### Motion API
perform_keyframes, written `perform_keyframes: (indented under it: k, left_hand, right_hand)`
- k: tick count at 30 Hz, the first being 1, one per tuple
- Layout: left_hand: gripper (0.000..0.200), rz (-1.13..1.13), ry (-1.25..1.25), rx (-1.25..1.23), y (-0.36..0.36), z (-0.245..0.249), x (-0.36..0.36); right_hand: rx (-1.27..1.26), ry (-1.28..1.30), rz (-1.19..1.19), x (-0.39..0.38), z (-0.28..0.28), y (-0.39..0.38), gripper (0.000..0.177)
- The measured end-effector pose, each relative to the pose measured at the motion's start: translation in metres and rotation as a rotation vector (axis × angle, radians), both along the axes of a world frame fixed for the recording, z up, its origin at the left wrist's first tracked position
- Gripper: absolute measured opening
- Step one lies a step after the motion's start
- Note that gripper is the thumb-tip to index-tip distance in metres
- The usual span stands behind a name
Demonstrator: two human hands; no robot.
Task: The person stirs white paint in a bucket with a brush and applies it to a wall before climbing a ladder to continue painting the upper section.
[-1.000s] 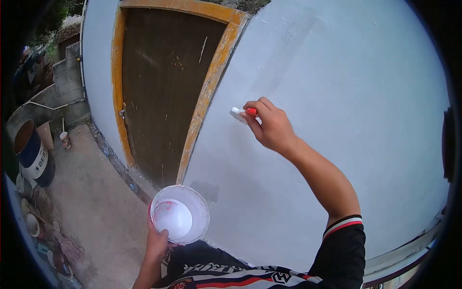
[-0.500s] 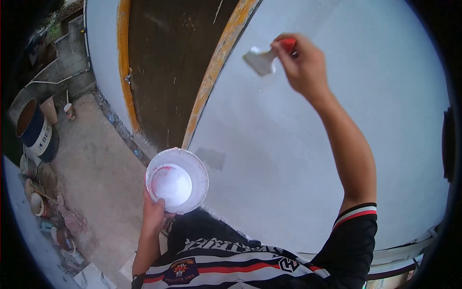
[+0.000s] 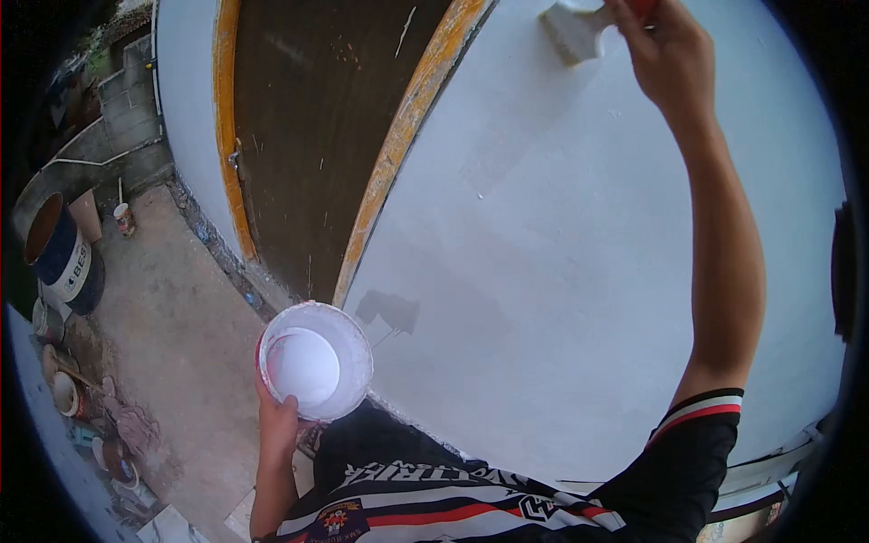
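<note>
My left hand (image 3: pixel 279 421) grips the rim of a white bucket (image 3: pixel 358 366) with its thumb over the edge. White paint (image 3: pixel 306 365) lies in the bottom, and red smears mark the inside wall. High up on the right, my right hand (image 3: pixel 674 54) is closed round the red handle of a wide paintbrush (image 3: pixel 574 34). The paint-coated bristles are at the surface of the pale wall (image 3: pixel 561 244). A darker, damp-looking streak runs down the wall below the brush. A grey patch (image 3: pixel 387 312) shows on the wall just beside the bucket.
A brown door (image 3: pixel 312 136) in a worn yellow frame (image 3: pixel 407 118) stands left of the wall. On the concrete floor (image 3: pixel 186 317) at the left are a blue drum (image 3: pixel 68 258), a small cup (image 3: pixel 124 219), and several dirty buckets and cloths along the edge.
My right hand has moved up and to the right along the wall with the paintbrush. The bucket in my left hand sits slightly lower and further left in view.
</note>
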State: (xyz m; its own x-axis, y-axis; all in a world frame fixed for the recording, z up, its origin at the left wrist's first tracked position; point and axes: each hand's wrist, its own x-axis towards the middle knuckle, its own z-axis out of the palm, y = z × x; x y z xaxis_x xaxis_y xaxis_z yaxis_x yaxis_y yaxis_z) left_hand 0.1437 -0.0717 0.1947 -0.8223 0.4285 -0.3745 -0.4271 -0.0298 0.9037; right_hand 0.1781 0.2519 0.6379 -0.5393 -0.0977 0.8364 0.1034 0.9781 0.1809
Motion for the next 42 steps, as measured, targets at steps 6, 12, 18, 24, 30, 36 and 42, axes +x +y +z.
perform_keyframes:
  k: [6, 12, 18, 24, 30, 36, 42]
  left_hand:
    - [0.067, -0.032, -0.076, 0.007, 0.0, -0.007, -0.003]
    - [0.065, -0.048, -0.074, 0.022, -0.006, -0.007, 0.002]
    - [0.071, -0.047, -0.089, 0.008, 0.001, -0.007, 0.002]
    - [0.073, -0.067, -0.045, -0.023, -0.003, -0.02, 0.004]
    - [0.071, -0.082, -0.067, -0.056, -0.002, -0.018, 0.01]
    - [0.071, -0.092, -0.084, -0.061, 0.0, -0.03, 0.009]
    - [0.073, -0.097, -0.048, -0.043, -0.001, -0.021, 0.009]
  right_hand:
    - [0.731, -0.005, 0.003, -0.006, -0.032, 0.009, 0.01]
    - [0.739, -0.124, 0.05, 0.007, -0.132, -0.008, 0.018]
    - [-0.215, -0.276, 0.07, 0.028, -0.237, -0.006, 0.016]
    - [-0.134, -0.17, 0.053, 0.024, -0.194, 0.035, 0.014]
    - [0.016, 0.036, 0.1, 0.018, -0.091, 0.007, 0.008]
    - [-0.328, -0.241, 0.112, 0.02, -0.235, 0.018, 0.014]
    - [-0.286, -0.234, 0.037, 0.023, -0.252, 0.044, 0.013]
